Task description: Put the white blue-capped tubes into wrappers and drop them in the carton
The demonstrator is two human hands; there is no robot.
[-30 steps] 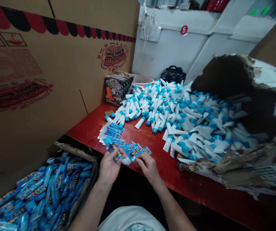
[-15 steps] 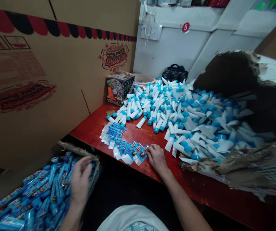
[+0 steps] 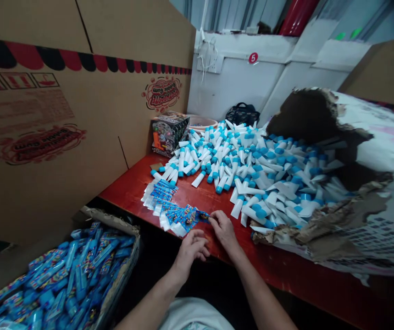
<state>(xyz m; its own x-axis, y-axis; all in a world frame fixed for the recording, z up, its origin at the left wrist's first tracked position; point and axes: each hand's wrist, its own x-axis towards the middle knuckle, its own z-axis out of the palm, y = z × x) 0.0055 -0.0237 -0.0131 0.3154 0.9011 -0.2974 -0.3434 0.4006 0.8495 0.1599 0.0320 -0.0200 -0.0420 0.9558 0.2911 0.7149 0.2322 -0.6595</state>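
Printed blue plastic sleeves [image 3: 164, 195] are lying fanned near the surface's [image 3: 190, 195] near edge, left of white tubes [image 3: 221, 183]. Right hand [image 3: 224, 231] is pinching the end sleeve [image 3: 202, 216], apparently separating it; left hand [image 3: 190, 251] is hovering close, released.

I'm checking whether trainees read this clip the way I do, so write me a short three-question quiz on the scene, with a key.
1. Which hand has its fingers at the right end of the fanned row of blue printed plastic sleeves?
2. True or false: white tubes with blue caps lie heaped on the red tabletop.
3. The blue printed packages at the lower left lie in:
A) a pink round tub
B) an open brown cardboard carton
C) a dark fabric bag

Key: 1. the right hand; 2. true; 3. B
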